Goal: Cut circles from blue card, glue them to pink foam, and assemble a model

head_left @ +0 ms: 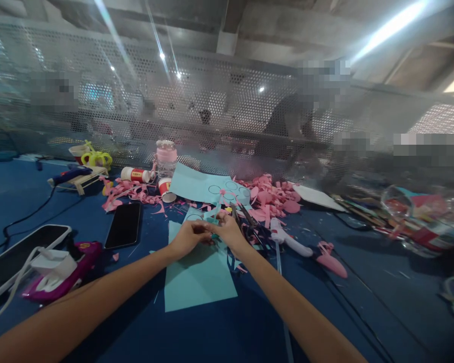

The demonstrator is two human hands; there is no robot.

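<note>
My left hand (189, 237) and my right hand (230, 233) meet over the middle of the table, fingertips pinched together. Between them is a small cut piece of light blue paper (212, 216); my fingers hide part of it. Beneath my hands lies a light blue paper sheet (199, 287) on the dark blue table. Behind them, another light blue sheet (196, 184) with drawn circles rests on a heap of pink paper scraps (274, 196). Dark-bladed scissors (249, 217) lie just beyond my right hand.
A white glue gun (293, 241) and a pink paper petal shape (332, 264) lie to the right. On the left are a black phone (123, 226), a magenta power strip (81, 262), and paper cups (135, 175). A pink-lidded bottle (167, 160) stands by the mesh divider (212, 111).
</note>
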